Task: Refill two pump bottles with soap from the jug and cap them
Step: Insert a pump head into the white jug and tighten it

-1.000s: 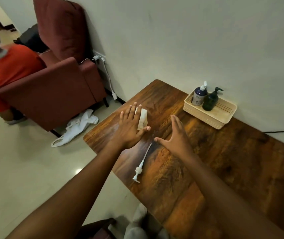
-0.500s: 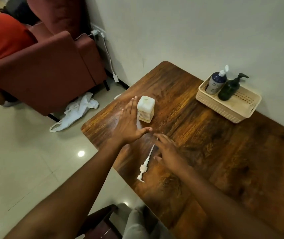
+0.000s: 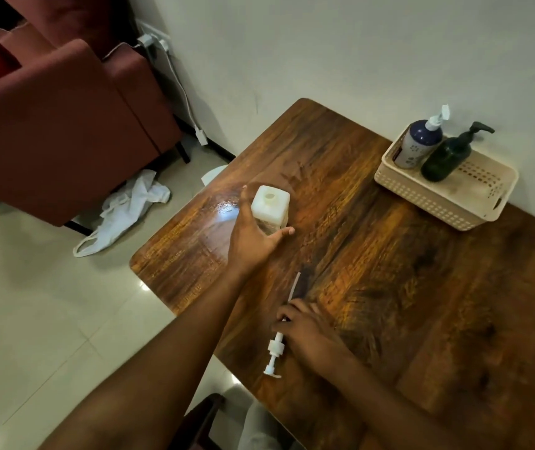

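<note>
Fingers of left hand (image 3: 253,235) grip square white plastic bottle (image 3: 271,206), uncapped; right hand (image 3: 308,329) fingers pinch white pump w/ tube (image 3: 276,350) on wooden bench (image 3: 389,287).

table (image 3: 389,287): glossy wood | basket (image 3: 422,193): perforated plastic | bottle (image 3: 271,206): matt white plastic

Dim, warm indoor light. A bright glare patch sits on the glossy brown wooden table (image 3: 341,177) at ten o'clock of its top, and small ceiling-light reflections dot the pale glossy floor tiles (image 3: 32,319). Shadows are soft. Wide-angle bending shows at the edges; detail is slightly soft throughout.
</note>
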The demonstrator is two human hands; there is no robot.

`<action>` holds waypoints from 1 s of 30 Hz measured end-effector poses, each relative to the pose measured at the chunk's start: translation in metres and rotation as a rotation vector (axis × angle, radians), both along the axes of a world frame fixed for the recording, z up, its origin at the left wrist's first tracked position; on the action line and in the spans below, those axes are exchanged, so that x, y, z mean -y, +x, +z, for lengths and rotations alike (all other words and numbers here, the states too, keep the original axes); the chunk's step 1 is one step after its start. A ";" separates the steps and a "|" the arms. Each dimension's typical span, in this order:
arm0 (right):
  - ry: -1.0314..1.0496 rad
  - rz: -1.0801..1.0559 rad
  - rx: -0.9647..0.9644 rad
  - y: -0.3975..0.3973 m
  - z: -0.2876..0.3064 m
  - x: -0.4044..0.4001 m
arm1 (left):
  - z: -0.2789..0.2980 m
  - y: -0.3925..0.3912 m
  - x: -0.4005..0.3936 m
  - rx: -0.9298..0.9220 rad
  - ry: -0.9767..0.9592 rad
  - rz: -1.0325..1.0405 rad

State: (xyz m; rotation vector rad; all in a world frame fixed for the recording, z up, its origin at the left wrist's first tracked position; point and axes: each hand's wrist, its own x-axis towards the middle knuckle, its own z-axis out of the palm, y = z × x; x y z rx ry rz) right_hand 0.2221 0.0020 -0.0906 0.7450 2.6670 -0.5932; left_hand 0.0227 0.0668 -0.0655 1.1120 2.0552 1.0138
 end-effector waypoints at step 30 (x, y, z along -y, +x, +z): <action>0.323 -1.122 -0.867 0.168 0.286 -0.097 | 0.197 0.163 -0.046 -0.064 0.301 -0.478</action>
